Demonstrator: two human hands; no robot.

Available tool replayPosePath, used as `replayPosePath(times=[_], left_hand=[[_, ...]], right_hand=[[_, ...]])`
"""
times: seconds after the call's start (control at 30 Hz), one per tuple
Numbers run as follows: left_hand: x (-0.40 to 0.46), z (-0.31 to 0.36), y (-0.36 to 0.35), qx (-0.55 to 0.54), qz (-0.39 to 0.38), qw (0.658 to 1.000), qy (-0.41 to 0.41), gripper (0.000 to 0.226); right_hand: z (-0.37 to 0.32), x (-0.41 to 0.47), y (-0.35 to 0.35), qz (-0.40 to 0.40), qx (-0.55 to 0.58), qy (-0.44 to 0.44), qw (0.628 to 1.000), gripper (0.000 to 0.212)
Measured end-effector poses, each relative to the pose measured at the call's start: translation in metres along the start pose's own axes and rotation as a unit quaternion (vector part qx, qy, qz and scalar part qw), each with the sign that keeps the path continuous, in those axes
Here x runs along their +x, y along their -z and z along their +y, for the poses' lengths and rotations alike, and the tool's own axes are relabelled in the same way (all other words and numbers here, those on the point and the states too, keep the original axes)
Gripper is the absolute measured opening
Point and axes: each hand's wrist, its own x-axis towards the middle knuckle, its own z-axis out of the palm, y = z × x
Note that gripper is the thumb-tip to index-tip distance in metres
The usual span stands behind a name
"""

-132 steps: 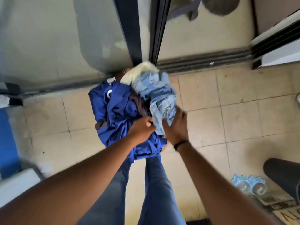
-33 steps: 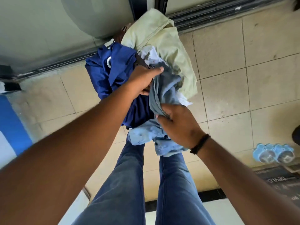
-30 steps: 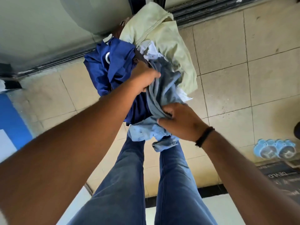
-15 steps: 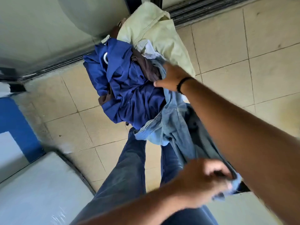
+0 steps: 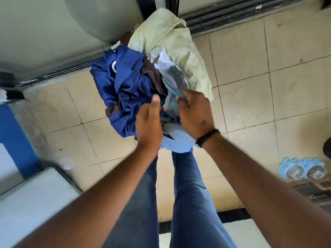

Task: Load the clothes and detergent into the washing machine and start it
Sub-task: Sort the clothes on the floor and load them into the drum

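Your right hand (image 5: 194, 113) is gripping the light blue garment (image 5: 176, 142) on the clothes pile (image 5: 129, 90), while your left hand (image 5: 148, 124) is resting open-fingered against it.

Beige tiled floor (image 5: 250, 111) carries 2 bottles (image 5: 302, 169) at right.

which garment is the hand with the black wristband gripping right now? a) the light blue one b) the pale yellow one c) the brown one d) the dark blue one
a: the right hand, the one with the black wristband, has its fingers curled into the light blue garment, while the dark blue garment lies to its left and the pale yellow garment lies beyond it.
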Motion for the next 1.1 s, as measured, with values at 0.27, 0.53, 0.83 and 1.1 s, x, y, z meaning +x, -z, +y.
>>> replayPosePath(times=[0.27, 0.53, 0.83, 1.1], left_hand=[[0.062, 0.059, -0.022, 0.099, -0.217, 0.970, -0.045, 0.032], [-0.044, 0.124, 0.042, -0.003, -0.334, 0.939, -0.079, 0.056], [-0.167, 0.173, 0.113, 0.108, -0.235, 0.910, -0.324, 0.032], [-0.218, 0.211, 0.127, -0.071, 0.015, 0.937, -0.342, 0.037]], right_hand=[[-0.070, -0.091, 0.027, -0.008, 0.193, 0.121, 0.974, 0.025], [-0.105, -0.118, 0.108, 0.040, 0.154, 0.048, 0.986, 0.031], [-0.232, -0.150, 0.231, -0.002, 0.307, 0.174, 0.936, 0.021], [-0.182, -0.125, 0.213, 0.038, -0.017, 0.260, 0.965, 0.130]])
